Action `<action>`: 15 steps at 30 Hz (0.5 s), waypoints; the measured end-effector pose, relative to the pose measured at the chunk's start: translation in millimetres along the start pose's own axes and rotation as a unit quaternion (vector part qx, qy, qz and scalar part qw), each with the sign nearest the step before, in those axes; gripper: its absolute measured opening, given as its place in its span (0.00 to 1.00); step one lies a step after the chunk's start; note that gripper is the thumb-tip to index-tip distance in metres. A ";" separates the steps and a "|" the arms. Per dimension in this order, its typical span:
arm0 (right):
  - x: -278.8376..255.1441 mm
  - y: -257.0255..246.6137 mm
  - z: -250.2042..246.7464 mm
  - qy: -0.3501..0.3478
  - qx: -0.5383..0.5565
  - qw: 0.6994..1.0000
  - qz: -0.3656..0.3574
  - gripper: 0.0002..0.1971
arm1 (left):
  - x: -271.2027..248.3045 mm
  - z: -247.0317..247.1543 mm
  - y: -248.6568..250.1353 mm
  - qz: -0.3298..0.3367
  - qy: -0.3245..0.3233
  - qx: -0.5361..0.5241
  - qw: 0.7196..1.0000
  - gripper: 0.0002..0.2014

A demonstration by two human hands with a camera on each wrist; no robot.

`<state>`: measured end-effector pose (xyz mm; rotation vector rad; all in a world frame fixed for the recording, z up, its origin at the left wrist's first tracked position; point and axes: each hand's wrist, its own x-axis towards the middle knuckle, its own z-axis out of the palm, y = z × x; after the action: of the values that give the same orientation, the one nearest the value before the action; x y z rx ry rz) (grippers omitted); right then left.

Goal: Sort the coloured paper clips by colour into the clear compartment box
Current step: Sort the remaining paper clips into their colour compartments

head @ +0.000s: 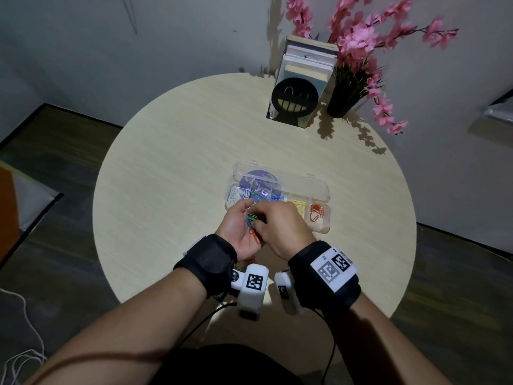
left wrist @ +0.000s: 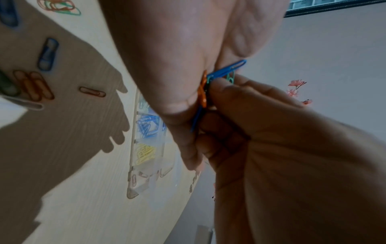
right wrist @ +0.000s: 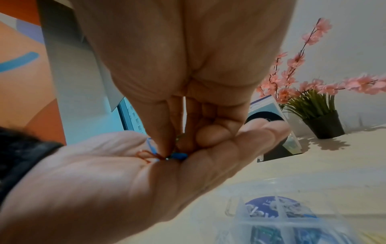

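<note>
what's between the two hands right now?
A small bunch of mixed paper clips, green, blue and orange-red. It lies on the upturned left hand while the right hand pinches into it. Head and both wrist views show it.

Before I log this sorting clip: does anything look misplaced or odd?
Nothing is damaged or spilled. The clear compartment box lies open with its clips grouped by colour. A few unsorted clips lie loose on the table, and the hands hold a mixed bunch, left hand cupping, right hand picking.

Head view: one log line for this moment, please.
left hand: palm up, cupping mixed clips | right hand: pinching into that pile | compartment box: open; yellow, orange sorted
</note>
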<state>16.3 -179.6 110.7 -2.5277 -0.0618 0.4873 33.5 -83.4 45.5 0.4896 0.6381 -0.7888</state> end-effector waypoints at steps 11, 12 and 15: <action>-1.3 -9.2 11.4 0.021 0.012 0.998 0.060 0.19 | 5.3 -1.8 -3.6 -0.017 -0.024 -0.006 1.000 0.28; -1.5 -10.4 13.2 0.023 0.014 0.998 0.065 0.19 | 3.2 0.7 -4.1 -0.012 -0.026 0.003 1.000 0.28; -1.1 -11.1 16.0 0.039 0.028 0.995 0.092 0.22 | 1.0 1.8 -5.4 -0.007 -0.038 0.010 0.999 0.32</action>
<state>10.3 -162.1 104.6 -2.5055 0.2119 0.4547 30.4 -88.3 45.1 0.4718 0.5642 -0.8249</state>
